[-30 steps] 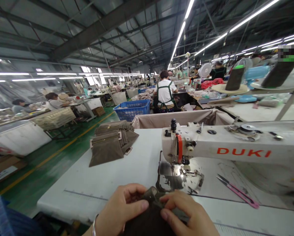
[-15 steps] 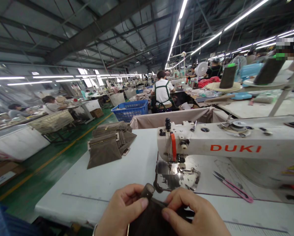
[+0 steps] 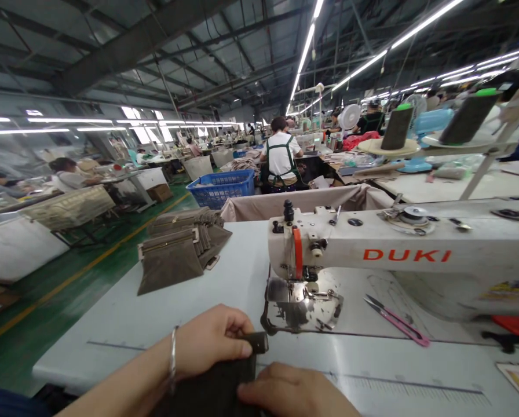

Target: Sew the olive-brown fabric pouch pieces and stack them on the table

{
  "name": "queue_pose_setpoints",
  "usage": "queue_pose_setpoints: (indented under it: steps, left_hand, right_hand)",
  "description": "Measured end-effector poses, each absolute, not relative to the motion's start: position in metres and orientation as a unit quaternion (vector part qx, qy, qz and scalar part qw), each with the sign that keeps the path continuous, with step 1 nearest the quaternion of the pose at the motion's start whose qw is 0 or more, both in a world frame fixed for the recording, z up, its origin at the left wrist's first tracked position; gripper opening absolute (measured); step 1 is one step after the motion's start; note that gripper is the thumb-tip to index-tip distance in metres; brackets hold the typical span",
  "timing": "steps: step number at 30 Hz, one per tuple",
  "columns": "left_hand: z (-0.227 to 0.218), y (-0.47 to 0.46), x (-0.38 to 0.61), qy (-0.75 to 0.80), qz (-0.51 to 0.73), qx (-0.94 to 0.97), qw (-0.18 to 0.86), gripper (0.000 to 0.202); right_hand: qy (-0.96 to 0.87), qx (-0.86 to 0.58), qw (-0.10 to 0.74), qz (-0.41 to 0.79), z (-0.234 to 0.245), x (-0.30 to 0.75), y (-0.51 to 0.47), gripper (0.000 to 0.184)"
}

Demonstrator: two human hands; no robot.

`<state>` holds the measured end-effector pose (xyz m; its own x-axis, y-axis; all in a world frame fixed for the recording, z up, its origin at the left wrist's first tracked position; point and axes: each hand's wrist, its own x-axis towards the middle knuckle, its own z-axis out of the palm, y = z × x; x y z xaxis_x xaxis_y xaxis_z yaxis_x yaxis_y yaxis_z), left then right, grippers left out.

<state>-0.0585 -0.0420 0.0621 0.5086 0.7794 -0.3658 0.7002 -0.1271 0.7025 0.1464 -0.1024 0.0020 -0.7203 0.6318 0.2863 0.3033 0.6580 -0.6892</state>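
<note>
My left hand (image 3: 211,341) is closed in a pinch on the corner of a dark brown fabric piece (image 3: 216,385) at the near edge of the white sewing table (image 3: 164,313). My right hand (image 3: 294,394) lies on the same fabric, fingers curled and pressing it down; its fingertips are partly hidden. The fabric's corner tab (image 3: 258,343) points toward the metal plate (image 3: 303,307) under the needle of the white DUKI sewing machine (image 3: 398,255).
A stack of folded brown fabric pieces (image 3: 181,249) lies on the table's left. Pink thread snips (image 3: 396,319) rest right of the needle plate. Thread cones (image 3: 396,127) stand behind the machine. A person in a green apron (image 3: 282,156) sits ahead beside a blue basket (image 3: 222,188).
My left hand has moved forward with the fabric corner toward the needle plate. My right hand has dropped lower and flatter onto the fabric. The view has shifted slightly right.
</note>
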Motion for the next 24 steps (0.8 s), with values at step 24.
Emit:
queue_pose_setpoints:
  steps: [24]
  left_hand:
    - [-0.008,0.004,0.012,0.375,0.143,0.911,0.101,0.029]
  right_hand:
    - [-0.887,-0.395,0.231,0.066,-0.039,0.196,-0.049,0.022]
